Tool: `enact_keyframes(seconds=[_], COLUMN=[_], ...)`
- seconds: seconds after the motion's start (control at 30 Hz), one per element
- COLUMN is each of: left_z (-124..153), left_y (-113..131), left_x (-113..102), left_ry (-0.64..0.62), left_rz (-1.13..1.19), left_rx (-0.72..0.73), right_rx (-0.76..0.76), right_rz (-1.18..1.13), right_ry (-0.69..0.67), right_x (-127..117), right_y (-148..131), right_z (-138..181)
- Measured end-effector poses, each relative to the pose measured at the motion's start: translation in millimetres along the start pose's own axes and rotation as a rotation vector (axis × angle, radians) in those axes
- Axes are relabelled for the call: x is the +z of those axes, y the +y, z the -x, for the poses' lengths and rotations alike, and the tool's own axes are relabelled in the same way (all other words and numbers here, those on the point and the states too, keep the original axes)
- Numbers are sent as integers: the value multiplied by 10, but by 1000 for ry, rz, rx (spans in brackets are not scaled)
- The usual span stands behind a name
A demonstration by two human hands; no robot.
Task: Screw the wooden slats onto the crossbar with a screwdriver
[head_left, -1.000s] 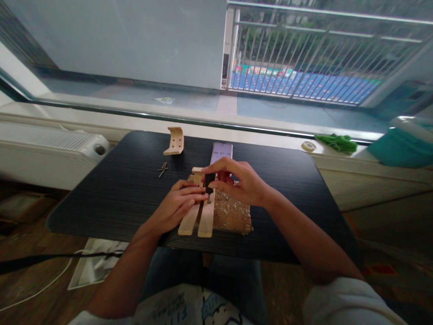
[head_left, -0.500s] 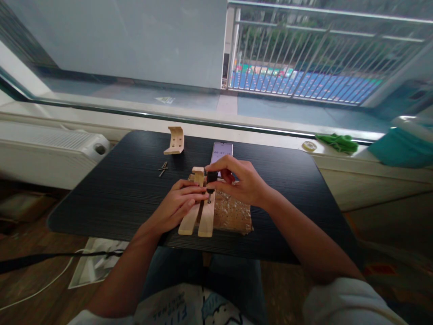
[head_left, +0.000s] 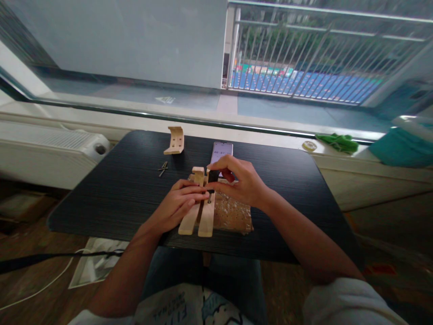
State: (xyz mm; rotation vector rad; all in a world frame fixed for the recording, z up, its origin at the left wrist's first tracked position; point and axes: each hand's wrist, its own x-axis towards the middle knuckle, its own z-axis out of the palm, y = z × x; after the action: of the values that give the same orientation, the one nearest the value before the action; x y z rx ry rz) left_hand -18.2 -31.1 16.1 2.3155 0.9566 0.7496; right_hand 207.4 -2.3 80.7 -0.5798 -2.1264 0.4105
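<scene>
Two pale wooden slats (head_left: 206, 223) lie side by side, pointing toward me, their far ends hooked upward. My left hand (head_left: 177, 202) rests across them with its fingers stretched out and flat. In my right hand (head_left: 241, 180) is a black-handled screwdriver (head_left: 213, 177), pinched between thumb and fingers. Its metal shaft stands nearly upright on a hole in the right slat. Whether a screw sits under the tip is too small to tell. Beneath the slats is a brown block in clear plastic wrap (head_left: 233, 214), which juts out on the right.
A curved wooden piece with holes (head_left: 175, 141) stands at the back left of the black table (head_left: 135, 194). Several screws (head_left: 163, 169) lie in front of it. A phone (head_left: 222, 151) lies behind my right hand. On the sill are a tape roll (head_left: 309, 146) and a green cloth (head_left: 338, 142).
The screwdriver handle has tilted slightly to the right, and the fingers of my right hand have shifted a little with it. My left hand and the slats stay put.
</scene>
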Motion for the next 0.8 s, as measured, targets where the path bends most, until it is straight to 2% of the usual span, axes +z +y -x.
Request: enact_keyframes(seconds=[0.4,0.8], left_z=[1,6], left_y=[-7,-34], left_x=[1,5], left_ry=[14,-2], left_rz=[21,-26], left_rx=[12,11], right_rx=[-91,-111], right_rz=[11,-137], right_ry=[1,-170], right_x=[18,-119], right_y=[22,-3], right_z=[-1,-42])
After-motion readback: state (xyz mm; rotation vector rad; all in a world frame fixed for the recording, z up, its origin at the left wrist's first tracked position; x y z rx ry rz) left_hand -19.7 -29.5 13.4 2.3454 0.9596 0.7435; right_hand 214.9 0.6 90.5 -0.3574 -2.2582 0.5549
